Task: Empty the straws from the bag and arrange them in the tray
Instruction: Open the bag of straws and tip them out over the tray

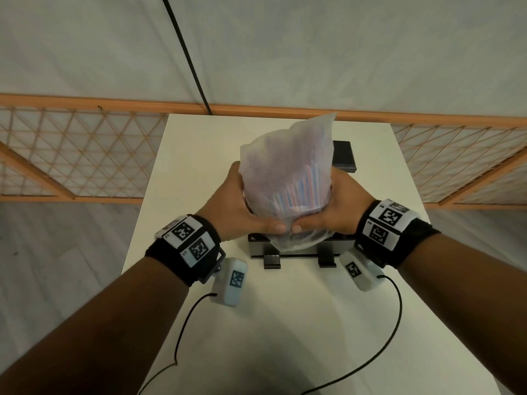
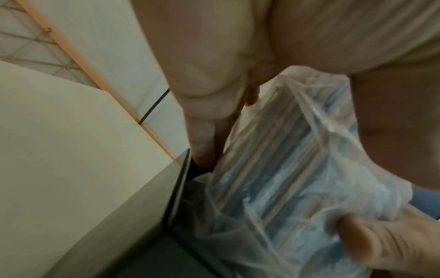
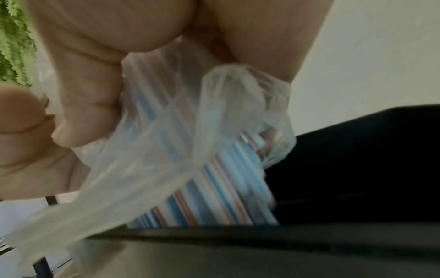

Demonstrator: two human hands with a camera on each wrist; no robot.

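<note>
A thin clear plastic bag (image 1: 288,172) full of blue, red and white striped straws (image 1: 296,192) is held upended over the dark tray (image 1: 288,250), its mouth pointing down. My left hand (image 1: 242,206) grips the bag's left side and my right hand (image 1: 328,206) grips its right side, thumbs meeting near the mouth. In the right wrist view the straws (image 3: 214,188) slide out of the bag (image 3: 166,150) into the tray (image 3: 357,169). In the left wrist view the bag (image 2: 297,169) hangs over the tray's grey wall (image 2: 142,216).
The tray stands mid-way along a narrow white table (image 1: 285,323). A black box (image 1: 343,155) lies behind the bag. Wrist camera cables (image 1: 182,332) trail over the near tabletop. An orange lattice rail (image 1: 71,155) runs behind the table.
</note>
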